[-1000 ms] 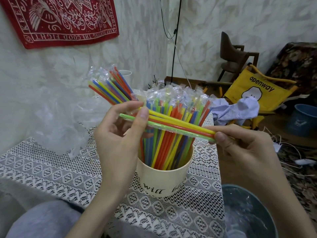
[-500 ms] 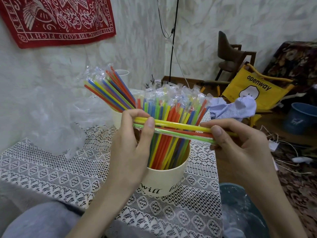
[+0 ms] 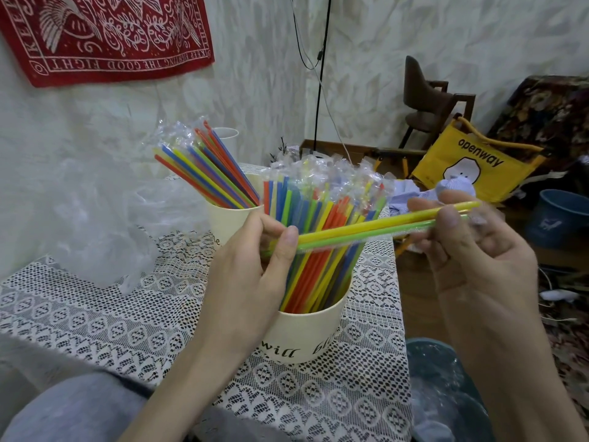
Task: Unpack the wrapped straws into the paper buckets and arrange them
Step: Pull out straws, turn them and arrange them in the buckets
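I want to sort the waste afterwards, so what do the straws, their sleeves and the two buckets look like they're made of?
Straws: likely plastic; smooth, bright, slightly glossy tubes.
Sleeves: thin clear plastic film, crinkled and shiny above the straw tips.
Near bucket and far bucket: matte cream walls with printed lettering, which looks like paper; a coating can't be judged.

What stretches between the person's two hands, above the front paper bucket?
In the head view, yellow and green wrapped straws span from left hand to right hand.

Yellow and green wrapped straws (image 3: 366, 229) held slanted above the straw-filled paper bucket (image 3: 306, 336).
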